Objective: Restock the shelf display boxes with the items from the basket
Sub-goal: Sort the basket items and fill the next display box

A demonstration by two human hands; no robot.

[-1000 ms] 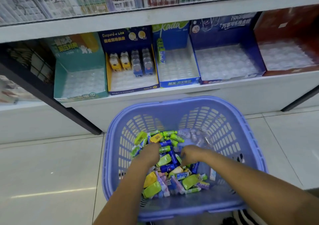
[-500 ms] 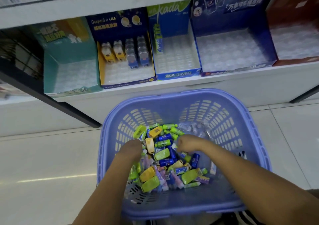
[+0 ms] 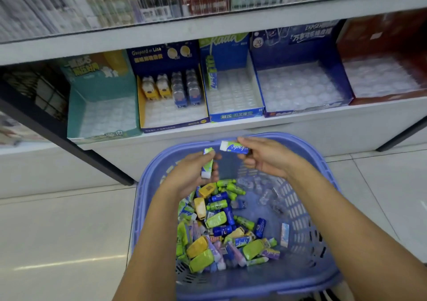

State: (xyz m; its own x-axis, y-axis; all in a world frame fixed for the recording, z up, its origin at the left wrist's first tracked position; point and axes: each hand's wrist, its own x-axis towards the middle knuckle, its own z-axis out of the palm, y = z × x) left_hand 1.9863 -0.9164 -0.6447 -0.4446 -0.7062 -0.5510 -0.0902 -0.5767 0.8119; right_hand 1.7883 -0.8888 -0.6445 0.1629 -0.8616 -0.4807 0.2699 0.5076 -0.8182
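Sticks sit in both hands above the basket (image 3: 138, 208). Your left hand (image 3: 191, 176) fingers curl round a green one (image 3: 207, 164), near upright. Your right hand (image 3: 268, 159) pinches a blue Kada one (image 3: 233, 147), lying crosswise. The Kada box (image 3: 235, 115) lies straight beyond, nearer your right.

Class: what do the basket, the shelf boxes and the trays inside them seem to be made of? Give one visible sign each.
Basket: moulded plastic, matte lilac; slotted walls and a one-piece rim.
Boxes: printed card, slightly glossy; thin, flat, folded walls.
Trays: probably thin clear formed plastic; see-through, with shiny rows of dimples.
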